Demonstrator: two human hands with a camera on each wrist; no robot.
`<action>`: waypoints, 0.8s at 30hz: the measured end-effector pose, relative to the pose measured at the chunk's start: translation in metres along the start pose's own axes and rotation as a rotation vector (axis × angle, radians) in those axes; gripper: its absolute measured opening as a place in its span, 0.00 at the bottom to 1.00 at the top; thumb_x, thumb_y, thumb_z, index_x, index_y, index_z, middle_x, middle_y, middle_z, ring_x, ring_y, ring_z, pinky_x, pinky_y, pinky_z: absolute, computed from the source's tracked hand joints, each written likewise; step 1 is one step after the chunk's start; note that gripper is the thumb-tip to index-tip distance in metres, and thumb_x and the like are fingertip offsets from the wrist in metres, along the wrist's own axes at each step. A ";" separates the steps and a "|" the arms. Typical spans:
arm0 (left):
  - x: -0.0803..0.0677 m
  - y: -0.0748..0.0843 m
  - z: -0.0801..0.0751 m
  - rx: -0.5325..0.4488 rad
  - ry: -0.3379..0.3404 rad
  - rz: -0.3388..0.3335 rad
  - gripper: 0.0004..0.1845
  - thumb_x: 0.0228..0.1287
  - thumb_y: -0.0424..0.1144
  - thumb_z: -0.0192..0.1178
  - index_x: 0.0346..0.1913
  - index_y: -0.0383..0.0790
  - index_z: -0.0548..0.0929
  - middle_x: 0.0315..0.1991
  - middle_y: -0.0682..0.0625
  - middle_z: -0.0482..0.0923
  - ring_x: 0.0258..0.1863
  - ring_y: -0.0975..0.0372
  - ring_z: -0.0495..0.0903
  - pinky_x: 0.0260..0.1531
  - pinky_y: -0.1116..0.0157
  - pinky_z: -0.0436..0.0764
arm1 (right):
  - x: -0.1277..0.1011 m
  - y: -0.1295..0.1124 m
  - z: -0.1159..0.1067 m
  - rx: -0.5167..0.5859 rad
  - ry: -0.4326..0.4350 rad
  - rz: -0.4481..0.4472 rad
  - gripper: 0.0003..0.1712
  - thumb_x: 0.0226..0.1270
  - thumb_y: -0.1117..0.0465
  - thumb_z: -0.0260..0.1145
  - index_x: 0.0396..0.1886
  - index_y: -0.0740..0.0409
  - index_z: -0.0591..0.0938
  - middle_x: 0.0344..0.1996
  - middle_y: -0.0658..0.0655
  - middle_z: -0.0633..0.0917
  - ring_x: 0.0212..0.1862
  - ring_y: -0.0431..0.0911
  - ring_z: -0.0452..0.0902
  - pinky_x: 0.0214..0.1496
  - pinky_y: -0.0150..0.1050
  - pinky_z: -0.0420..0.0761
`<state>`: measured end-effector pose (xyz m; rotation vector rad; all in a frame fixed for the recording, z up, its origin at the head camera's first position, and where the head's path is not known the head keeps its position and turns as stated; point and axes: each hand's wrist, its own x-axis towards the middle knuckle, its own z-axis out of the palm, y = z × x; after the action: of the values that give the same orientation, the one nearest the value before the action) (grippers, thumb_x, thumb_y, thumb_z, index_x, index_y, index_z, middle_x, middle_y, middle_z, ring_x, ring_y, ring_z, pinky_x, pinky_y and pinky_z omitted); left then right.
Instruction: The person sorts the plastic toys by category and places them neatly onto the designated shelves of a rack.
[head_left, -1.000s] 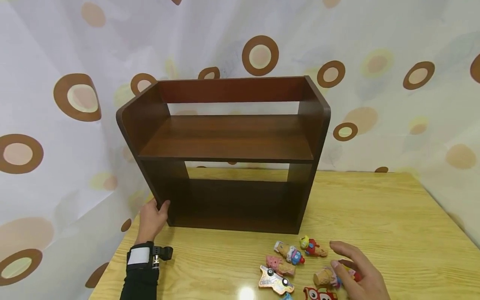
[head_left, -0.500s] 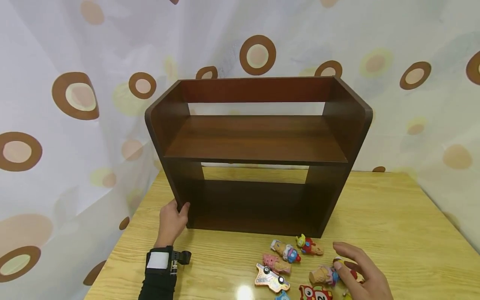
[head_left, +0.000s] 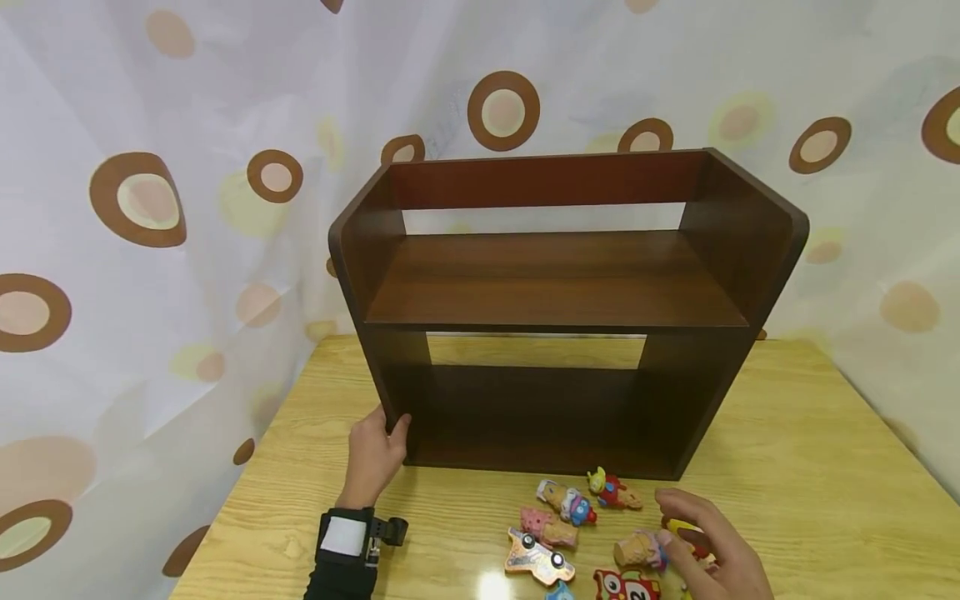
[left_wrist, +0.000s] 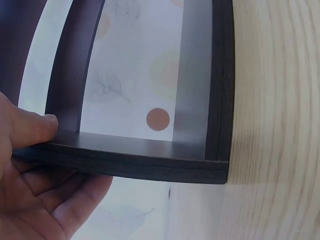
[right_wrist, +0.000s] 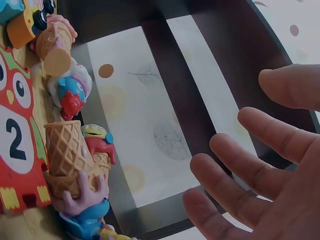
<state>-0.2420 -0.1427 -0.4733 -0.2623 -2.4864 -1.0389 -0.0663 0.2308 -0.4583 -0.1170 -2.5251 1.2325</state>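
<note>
The shelf (head_left: 555,279) stands upright on the desk (head_left: 817,433), likely stiff and rather heavy, best held by both side panels (head_left: 742,225); the left grip (head_left: 373,457) clasps the left one's edge, while the right grip (head_left: 712,550), fingers spread, holds nothing beside a cone figurine (head_left: 637,550).

The black numeral 2 (right_wrist: 15,139) can be read on the white belly (right_wrist: 17,172) of the red owl toy (right_wrist: 22,120)

The shelf (head_left: 555,279) is faced from the head, forward and down; from each wrist it is viewed close up, apparently sideways. The toys (right_wrist: 67,147) are shared by head and right-wrist views.
</note>
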 end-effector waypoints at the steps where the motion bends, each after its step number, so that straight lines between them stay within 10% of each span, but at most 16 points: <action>1: 0.000 0.001 0.001 -0.003 -0.001 0.007 0.06 0.68 0.33 0.60 0.40 0.32 0.83 0.33 0.38 0.88 0.28 0.56 0.85 0.21 0.69 0.77 | 0.000 0.000 0.000 -0.001 -0.001 0.002 0.17 0.70 0.60 0.65 0.57 0.51 0.81 0.52 0.31 0.77 0.50 0.16 0.70 0.43 0.27 0.82; 17: 0.000 0.008 0.010 -0.021 -0.024 0.046 0.06 0.68 0.33 0.60 0.39 0.32 0.82 0.30 0.38 0.88 0.27 0.52 0.87 0.22 0.66 0.80 | -0.002 -0.001 -0.005 -0.026 -0.032 0.096 0.18 0.70 0.55 0.65 0.58 0.50 0.81 0.56 0.45 0.80 0.49 0.20 0.73 0.44 0.28 0.82; 24: -0.001 0.014 0.015 -0.029 -0.025 0.059 0.05 0.67 0.33 0.61 0.39 0.33 0.82 0.29 0.39 0.88 0.27 0.53 0.87 0.22 0.64 0.81 | -0.005 0.001 -0.008 -0.031 -0.019 0.071 0.18 0.71 0.57 0.65 0.58 0.49 0.81 0.53 0.34 0.78 0.49 0.21 0.75 0.45 0.24 0.80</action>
<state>-0.2417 -0.1220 -0.4745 -0.3573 -2.4723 -1.0541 -0.0588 0.2366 -0.4556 -0.2043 -2.5768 1.2271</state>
